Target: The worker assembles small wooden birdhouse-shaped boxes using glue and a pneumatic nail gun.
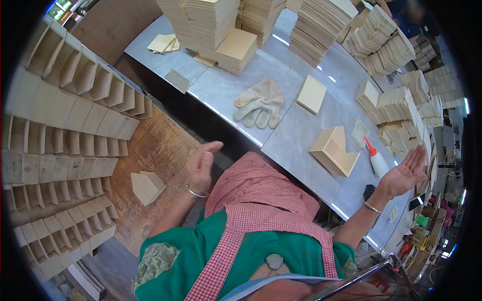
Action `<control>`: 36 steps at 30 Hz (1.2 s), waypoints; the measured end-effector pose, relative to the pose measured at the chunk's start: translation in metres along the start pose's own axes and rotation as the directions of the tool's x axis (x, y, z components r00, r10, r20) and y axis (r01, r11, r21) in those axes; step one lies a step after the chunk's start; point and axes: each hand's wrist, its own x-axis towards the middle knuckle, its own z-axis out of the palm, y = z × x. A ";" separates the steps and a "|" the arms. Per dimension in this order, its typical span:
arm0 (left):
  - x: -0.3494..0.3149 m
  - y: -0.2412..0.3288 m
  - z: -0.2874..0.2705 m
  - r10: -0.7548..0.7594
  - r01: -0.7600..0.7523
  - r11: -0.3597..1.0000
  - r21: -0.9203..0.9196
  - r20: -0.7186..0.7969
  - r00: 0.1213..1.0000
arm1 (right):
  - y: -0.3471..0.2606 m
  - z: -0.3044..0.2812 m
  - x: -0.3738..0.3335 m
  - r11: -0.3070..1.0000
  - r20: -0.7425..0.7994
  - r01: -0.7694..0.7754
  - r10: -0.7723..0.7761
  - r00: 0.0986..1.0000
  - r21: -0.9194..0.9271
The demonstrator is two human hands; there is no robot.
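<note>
My left hand [202, 164] is held over the gap between the wooden board on the left and the grey table. Its fingers are loosely extended and nothing shows in them. Below it, a small wooden piece of joined panels [147, 188] rests on the board. My right hand [405, 173], palm showing and fingers stretched, is raised at the table's right side, empty. Close to it stands a white glue bottle [379, 164] with a red nozzle. To the bottle's left lies a partly assembled wooden box [335, 151] with an angled side.
Tall stacks of thin wooden panels [201, 25] crowd the table's far side, with more panel stacks [394, 108] at right. A work glove [260, 103] and a flat panel [311, 94] lie on the grey table [221, 95]. Rows of assembled wooden boxes [65, 140] fill the left.
</note>
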 end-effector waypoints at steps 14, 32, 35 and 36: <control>-0.011 0.003 0.047 0.117 -0.139 0.988 0.059 0.283 0.952 | 0.008 -0.045 -0.018 0.988 0.098 -0.148 0.152 0.984 -0.047; 0.012 0.003 0.053 0.082 -0.103 0.992 0.077 0.236 0.968 | 0.030 -0.097 -0.005 0.952 -0.007 -0.161 0.165 0.986 -0.262; 0.022 0.001 0.048 0.049 -0.051 0.999 0.009 0.134 0.990 | 0.035 -0.103 -0.001 0.966 -0.057 -0.206 0.199 0.978 -0.155; 0.026 0.002 0.045 0.055 -0.052 0.998 -0.024 0.124 0.991 | 0.036 -0.104 -0.001 0.970 -0.077 -0.182 0.171 0.982 -0.161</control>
